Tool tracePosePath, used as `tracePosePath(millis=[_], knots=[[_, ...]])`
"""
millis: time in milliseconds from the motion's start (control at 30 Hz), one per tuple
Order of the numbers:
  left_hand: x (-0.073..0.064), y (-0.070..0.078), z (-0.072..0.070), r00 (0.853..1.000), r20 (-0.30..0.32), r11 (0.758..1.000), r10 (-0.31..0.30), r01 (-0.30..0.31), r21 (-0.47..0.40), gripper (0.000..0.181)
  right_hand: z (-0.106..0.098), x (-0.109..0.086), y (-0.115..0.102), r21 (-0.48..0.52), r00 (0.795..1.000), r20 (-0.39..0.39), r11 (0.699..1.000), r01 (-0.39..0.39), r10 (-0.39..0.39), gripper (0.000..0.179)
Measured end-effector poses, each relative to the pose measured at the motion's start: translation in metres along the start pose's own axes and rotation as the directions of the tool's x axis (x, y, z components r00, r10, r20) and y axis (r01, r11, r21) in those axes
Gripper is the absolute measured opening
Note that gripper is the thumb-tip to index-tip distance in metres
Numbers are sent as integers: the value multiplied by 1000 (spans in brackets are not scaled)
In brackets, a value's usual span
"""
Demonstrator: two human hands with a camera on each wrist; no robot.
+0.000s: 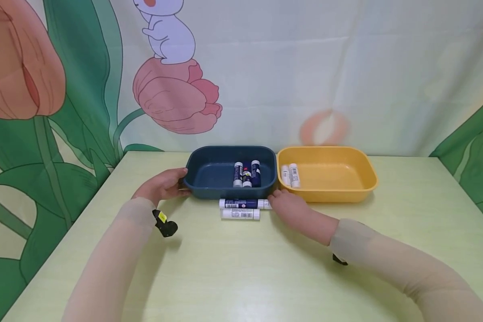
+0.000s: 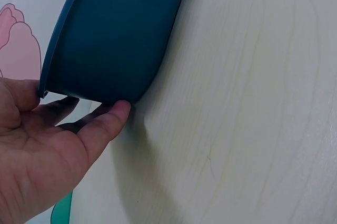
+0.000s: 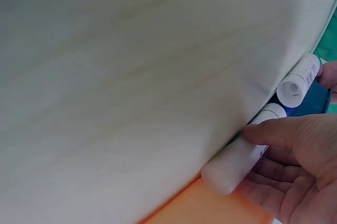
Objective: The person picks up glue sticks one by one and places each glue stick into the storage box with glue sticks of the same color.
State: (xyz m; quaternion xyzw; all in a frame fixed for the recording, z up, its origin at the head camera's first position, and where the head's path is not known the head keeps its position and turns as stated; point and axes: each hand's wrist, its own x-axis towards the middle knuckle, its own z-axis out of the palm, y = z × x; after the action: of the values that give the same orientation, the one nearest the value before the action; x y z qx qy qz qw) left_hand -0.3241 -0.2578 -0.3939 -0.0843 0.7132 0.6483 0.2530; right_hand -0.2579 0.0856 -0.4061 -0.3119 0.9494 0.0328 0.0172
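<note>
The blue bin [image 1: 209, 193] is gripped by left fingers [image 2: 108, 124]. Lengthwise alongside, a tube [image 3: 231, 166] is pinched by right fingers [image 3: 266, 195].

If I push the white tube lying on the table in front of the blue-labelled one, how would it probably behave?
The white tube would probably roll, since it looks round and lies on its side. Pushed toward the blue tray, it may bump into the blue-labelled tube behind it. Its smooth-looking surface might be slippery.
</note>
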Motion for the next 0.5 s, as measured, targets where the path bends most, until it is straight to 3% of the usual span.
tracePosePath(millis=[300,500], knots=[[0,2,2,1000,-12,1000,-17,16,-19,56,-9,-4,2,5,1000,-9,1000,-7,7,22],[0,1,2,1000,-1,1000,-7,7,-1,56,-16,-11,6,63,998,55,997,-32,29,27]])
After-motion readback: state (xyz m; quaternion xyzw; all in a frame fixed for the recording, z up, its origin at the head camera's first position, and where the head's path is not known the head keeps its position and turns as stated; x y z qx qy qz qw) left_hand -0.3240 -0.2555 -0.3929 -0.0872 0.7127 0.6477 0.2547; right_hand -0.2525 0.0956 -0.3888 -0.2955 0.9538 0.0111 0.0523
